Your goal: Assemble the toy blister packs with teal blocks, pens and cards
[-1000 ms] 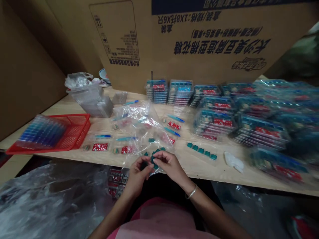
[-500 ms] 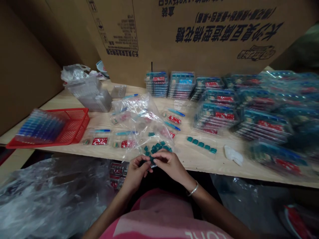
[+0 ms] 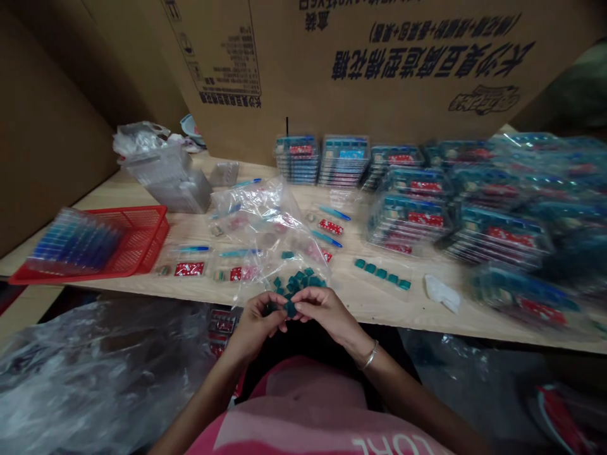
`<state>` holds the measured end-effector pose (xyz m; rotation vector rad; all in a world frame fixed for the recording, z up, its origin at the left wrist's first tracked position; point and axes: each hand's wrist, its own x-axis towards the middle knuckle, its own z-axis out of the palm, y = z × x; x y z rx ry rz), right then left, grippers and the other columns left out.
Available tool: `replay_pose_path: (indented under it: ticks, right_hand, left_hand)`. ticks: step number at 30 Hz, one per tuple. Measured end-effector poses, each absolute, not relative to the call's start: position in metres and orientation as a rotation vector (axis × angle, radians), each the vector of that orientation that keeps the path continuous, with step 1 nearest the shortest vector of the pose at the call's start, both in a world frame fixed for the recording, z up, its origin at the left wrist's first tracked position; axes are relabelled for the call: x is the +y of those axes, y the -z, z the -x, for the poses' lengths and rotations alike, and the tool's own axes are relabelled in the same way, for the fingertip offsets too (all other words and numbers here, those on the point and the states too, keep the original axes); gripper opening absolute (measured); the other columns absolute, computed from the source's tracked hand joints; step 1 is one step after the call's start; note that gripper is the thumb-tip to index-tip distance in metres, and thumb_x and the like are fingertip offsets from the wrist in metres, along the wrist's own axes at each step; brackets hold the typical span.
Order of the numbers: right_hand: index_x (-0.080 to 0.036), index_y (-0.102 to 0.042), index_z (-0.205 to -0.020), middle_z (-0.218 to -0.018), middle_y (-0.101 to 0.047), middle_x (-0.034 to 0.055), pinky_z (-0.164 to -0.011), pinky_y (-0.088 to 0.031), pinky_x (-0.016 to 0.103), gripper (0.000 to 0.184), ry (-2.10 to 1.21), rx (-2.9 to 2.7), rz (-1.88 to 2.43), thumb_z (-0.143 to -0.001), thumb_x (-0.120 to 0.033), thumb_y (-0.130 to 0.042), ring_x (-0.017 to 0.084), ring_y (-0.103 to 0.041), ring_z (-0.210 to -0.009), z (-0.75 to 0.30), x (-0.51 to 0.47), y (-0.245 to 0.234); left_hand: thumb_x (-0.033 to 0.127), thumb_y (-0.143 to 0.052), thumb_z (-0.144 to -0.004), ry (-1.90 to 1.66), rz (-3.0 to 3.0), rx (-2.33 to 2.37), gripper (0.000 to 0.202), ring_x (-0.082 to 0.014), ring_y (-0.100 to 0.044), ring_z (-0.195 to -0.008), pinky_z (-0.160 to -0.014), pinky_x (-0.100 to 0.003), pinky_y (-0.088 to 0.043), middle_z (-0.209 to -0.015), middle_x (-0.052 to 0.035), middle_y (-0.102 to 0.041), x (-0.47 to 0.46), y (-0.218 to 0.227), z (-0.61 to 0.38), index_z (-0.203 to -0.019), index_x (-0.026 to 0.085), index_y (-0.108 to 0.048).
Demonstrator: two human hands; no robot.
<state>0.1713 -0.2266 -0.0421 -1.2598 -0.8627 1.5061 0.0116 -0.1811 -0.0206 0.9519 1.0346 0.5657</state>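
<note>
Sitting at the table (image 3: 360,306) with both hands up close in front of me. My right hand (image 3: 327,314) is pinching a little teal square piece (image 3: 290,309), and my left hand (image 3: 253,327) is curled in right next to it, fingers closed on a dark bit (image 3: 270,308) that's too small and shadowed to make out. Just past my hands there's a pile of teal pieces (image 3: 296,282) on a clear plastic bag (image 3: 260,221), and that bag's lying over some blue sticks and red-printed cards.

Off to the right, a row of teal pieces in a clear sleeve (image 3: 382,273) sits near a crumpled white tissue (image 3: 442,293). Stacks of blister packs (image 3: 344,159) fill the back and right side, and the ones at far right are too blurry to read. A red wire basket (image 3: 137,240) is on the left, with a big cardboard box (image 3: 379,76) standing behind everything. My hands hide whatever's directly under them, and the packs (image 3: 222,324) below the table edge are partly cut off by my left arm.
</note>
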Motion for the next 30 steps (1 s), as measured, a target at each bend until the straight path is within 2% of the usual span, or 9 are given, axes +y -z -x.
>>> replay_pose_path:
  ticks: [3, 6, 8, 10, 14, 19, 24, 28, 30]
  right_hand:
    - [-0.017, -0.068, -0.083, -0.075, -0.066, 0.0015, -0.061, -0.048, 0.025, 0.017, -1.309, -1.123, 1.341, -0.072, -0.030, -0.065, 0.014, -0.062, -0.067, -0.169, -0.231, 0.035]
    - [-0.018, -0.069, -0.083, -0.079, -0.063, 0.0022, -0.061, -0.046, 0.023, 0.015, -1.011, -1.363, 1.445, -0.072, -0.016, -0.059, 0.013, -0.059, -0.069, -0.164, -0.234, 0.028]
    - [-0.018, -0.069, -0.081, -0.077, -0.062, 0.0016, -0.060, -0.045, 0.022, 0.020, -0.917, -1.425, 1.475, -0.071, -0.009, -0.055, 0.012, -0.058, -0.068, -0.161, -0.234, 0.028]
    - [-0.018, -0.068, -0.078, -0.073, -0.062, 0.0005, -0.058, -0.043, 0.021, 0.022, -0.899, -1.417, 1.497, -0.069, -0.006, -0.052, 0.011, -0.057, -0.064, -0.162, -0.233, 0.029]
    - [-0.018, -0.064, -0.073, -0.067, -0.061, -0.0014, -0.057, -0.043, 0.021, 0.016, -0.974, -1.321, 1.509, -0.068, -0.008, -0.052, 0.011, -0.056, -0.060, -0.167, -0.232, 0.030]
    - [-0.018, -0.060, -0.086, -0.070, -0.059, -0.0024, -0.058, -0.044, 0.021, 0.018, -1.077, -1.262, 1.461, -0.068, -0.015, -0.058, 0.011, -0.055, -0.063, -0.163, -0.234, 0.021]
    - [-0.018, -0.056, -0.072, -0.063, -0.053, -0.0041, -0.054, -0.038, 0.020, 0.016, -1.136, -1.256, 1.508, -0.061, -0.008, -0.050, 0.009, -0.049, -0.058, -0.160, -0.236, 0.024]
    - [-0.018, -0.056, -0.072, -0.061, -0.052, -0.0054, -0.050, -0.035, 0.020, 0.011, -1.420, -1.111, 1.368, -0.061, -0.016, -0.055, 0.008, -0.044, -0.052, -0.169, -0.241, 0.032]
    - [-0.018, -0.056, -0.072, -0.060, -0.052, -0.0057, -0.050, -0.035, 0.019, 0.010, -1.419, -1.071, 1.357, -0.062, -0.020, -0.057, 0.008, -0.044, -0.052, -0.177, -0.242, 0.033]
  left_hand:
    - [0.029, -0.070, -0.058, -0.590, -1.127, 1.089, 0.020, -0.0076, -0.047, -0.039, -0.040, -0.018, -0.029, -0.047, 0.0044, -0.057, -0.184, 0.022, -0.011, -0.071, 0.016, -0.062]
    - [0.023, -0.065, -0.060, -0.733, -1.370, 1.143, 0.008, -0.0114, -0.056, -0.053, -0.054, -0.022, -0.042, -0.058, 0.0021, -0.064, -0.190, 0.022, -0.013, -0.066, 0.018, -0.065]
    - [0.019, -0.063, -0.061, -0.783, -1.440, 1.152, 0.006, -0.0136, -0.059, -0.060, -0.061, -0.024, -0.045, -0.061, 0.0013, -0.066, -0.193, 0.022, -0.015, -0.064, 0.019, -0.067]
    - [0.016, -0.062, -0.060, -0.779, -1.433, 1.157, 0.007, -0.0141, -0.058, -0.059, -0.060, -0.024, -0.044, -0.057, 0.0015, -0.064, -0.195, 0.024, -0.016, -0.063, 0.019, -0.068]
    - [0.011, -0.061, -0.060, -0.790, -1.399, 1.166, 0.010, -0.0147, -0.056, -0.059, -0.057, -0.022, -0.041, -0.054, 0.0019, -0.060, -0.193, 0.026, -0.013, -0.061, 0.020, -0.067]
    - [0.012, -0.062, -0.060, -0.849, -1.425, 1.165, 0.008, -0.0141, -0.054, -0.061, -0.060, -0.023, -0.041, -0.059, 0.0016, -0.062, -0.196, 0.021, -0.013, -0.062, 0.020, -0.065]
    - [0.012, -0.065, -0.058, -0.858, -1.350, 1.108, 0.008, -0.0104, -0.051, -0.058, -0.059, -0.020, -0.040, -0.059, 0.0037, -0.058, -0.201, 0.021, -0.015, -0.061, 0.018, -0.061]
    - [0.021, -0.074, -0.058, -0.666, -0.875, 1.045, 0.024, -0.0054, -0.045, -0.044, -0.042, -0.015, -0.032, -0.057, 0.0056, -0.057, -0.200, 0.025, -0.009, -0.079, 0.018, -0.063]
    - [0.029, -0.072, -0.067, -0.538, -0.590, 1.013, 0.026, -0.0069, -0.054, -0.051, -0.043, -0.014, -0.035, -0.065, 0.0011, -0.063, -0.199, 0.023, -0.005, -0.088, 0.016, -0.064]
